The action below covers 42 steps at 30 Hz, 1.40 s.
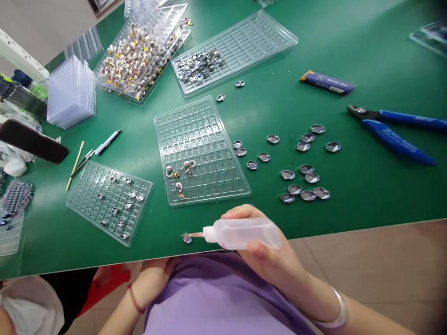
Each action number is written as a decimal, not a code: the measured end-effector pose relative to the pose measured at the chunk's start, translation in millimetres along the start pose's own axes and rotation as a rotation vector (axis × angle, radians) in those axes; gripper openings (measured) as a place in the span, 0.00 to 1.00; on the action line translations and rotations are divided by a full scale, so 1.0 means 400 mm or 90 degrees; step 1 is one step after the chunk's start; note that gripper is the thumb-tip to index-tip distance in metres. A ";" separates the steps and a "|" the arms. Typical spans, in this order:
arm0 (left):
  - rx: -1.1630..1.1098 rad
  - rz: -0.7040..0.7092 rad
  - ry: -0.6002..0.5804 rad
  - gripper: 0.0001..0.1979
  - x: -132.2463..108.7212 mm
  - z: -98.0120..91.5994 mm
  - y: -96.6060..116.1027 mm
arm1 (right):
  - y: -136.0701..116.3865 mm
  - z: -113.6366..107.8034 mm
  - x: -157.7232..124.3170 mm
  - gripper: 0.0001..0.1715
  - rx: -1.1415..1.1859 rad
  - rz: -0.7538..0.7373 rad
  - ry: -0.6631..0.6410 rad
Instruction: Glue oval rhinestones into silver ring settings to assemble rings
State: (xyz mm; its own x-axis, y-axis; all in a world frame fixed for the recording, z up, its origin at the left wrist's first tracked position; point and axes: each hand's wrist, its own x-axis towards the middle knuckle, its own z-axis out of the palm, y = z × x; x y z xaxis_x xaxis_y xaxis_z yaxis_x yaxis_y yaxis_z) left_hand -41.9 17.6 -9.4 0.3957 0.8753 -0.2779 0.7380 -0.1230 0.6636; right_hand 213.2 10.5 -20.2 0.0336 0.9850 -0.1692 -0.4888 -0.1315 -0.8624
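My right hand [256, 253] is closed around a translucent white squeeze bottle [249, 232], which lies nearly level, its thin tip pointing left. That tip meets or hovers just over a small silvery disc [187, 238] near the table's front edge; contact is hard to make out. Below the edge, my left hand [157, 274] rests against the purple shirt, its fingers mostly hidden. A clear compartment tray [202, 149] in front of me carries a few small white figures with coloured bits. To its left, a smaller clear tray [87, 186] bears several small silvery pieces.
Several silvery discs [307, 195] are scattered at right, near blue-handled cutters [398, 139] and a purple tube [328, 83]. Farther back are a tray heaped with small figures [132, 56] and a long clear tray [251, 42]. A pen [107, 142] and a dark phone [33, 139] lie left.
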 end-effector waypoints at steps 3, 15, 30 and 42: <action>-0.091 0.008 -0.121 0.20 -0.062 -0.055 0.043 | 0.001 0.010 -0.006 0.31 0.018 -0.016 -0.040; -0.782 0.035 0.081 0.20 0.008 0.018 0.126 | 0.045 0.125 -0.016 0.42 -0.259 -0.405 -0.010; -0.734 0.109 0.165 0.05 0.010 0.028 0.107 | 0.043 0.151 -0.021 0.37 -0.154 -0.346 -0.099; -0.452 0.132 0.288 0.15 0.016 0.004 0.130 | 0.045 0.139 -0.015 0.48 -0.211 -0.400 -0.095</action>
State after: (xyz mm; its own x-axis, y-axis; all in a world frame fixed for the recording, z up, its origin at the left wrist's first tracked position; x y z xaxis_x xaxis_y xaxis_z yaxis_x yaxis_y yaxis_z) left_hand -0.1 16.0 22.0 0.1174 0.9880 0.1000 0.0986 -0.1118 0.9888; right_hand 155.6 8.6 -8.1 0.0900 0.8870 0.4529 -0.1261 0.4612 -0.8783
